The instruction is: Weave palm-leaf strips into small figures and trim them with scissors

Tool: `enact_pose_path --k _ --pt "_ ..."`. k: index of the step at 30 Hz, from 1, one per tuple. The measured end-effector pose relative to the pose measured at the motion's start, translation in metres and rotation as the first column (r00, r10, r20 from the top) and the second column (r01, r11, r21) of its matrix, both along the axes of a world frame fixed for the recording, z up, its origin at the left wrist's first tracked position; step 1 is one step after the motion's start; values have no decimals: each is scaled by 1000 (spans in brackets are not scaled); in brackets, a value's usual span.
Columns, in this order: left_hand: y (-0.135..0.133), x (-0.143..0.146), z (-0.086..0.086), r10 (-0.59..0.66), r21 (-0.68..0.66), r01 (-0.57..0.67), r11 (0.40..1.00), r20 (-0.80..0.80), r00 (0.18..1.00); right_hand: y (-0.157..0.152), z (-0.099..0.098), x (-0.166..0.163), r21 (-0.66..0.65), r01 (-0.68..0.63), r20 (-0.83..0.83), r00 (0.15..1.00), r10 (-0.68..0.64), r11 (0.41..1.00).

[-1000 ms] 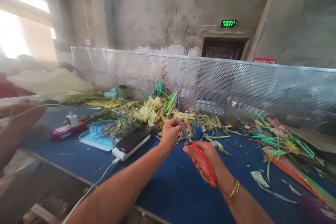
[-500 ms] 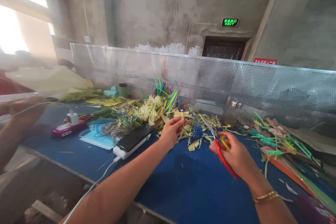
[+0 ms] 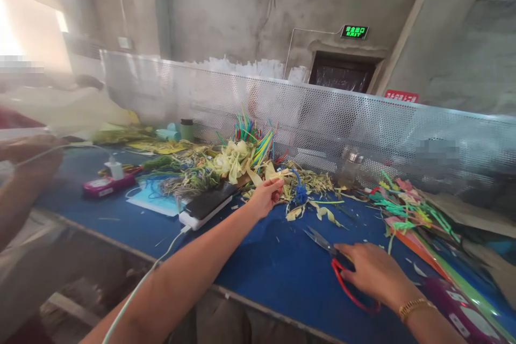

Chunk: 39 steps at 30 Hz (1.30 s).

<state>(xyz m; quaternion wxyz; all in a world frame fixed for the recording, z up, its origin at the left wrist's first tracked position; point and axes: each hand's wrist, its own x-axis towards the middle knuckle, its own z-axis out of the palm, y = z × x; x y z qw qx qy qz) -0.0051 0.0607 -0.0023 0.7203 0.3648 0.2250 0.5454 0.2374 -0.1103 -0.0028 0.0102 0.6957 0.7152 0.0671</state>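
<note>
Pinched in my left hand is a small bundle of pale dried husk, held above the middle of the blue table. My right hand grips the red-handled scissors low over the tabletop, with the blades slightly apart and pointing away to the left. Something yellow shows beneath its fingers, too covered to name. Blue string and loose husk strips lie just beyond my hands.
A phone rests on a white power bank with a cable. Coloured stems stand behind husk flowers. Purple devices sit left and near right. A perforated metal screen borders the back; another person's hand is at left.
My right hand has brought the scissors down and back toward me, away from the husk bundle. A husk strip now lies loose on the table. My left hand keeps its hold.
</note>
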Motion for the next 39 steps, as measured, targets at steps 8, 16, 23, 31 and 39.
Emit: enact_pose_path --k 8,16,23,31,39 --pt "-10 11 -2 20 120 -1 993 -160 987 70 30 -69 199 -109 -734 642 222 974" --pt "-12 8 14 56 206 4 979 -284 957 126 11 -100 207 16 -950 242 198 978" --pt "5 6 11 122 264 -6 965 -425 897 137 4 -87 228 37 -943 256 211 973" --pt "6 5 -6 164 218 -79 973 -407 899 142 -12 -87 226 4 -926 311 214 974" --pt "2 7 -10 45 157 17 988 -386 922 142 -18 -73 275 49 -890 392 235 960"
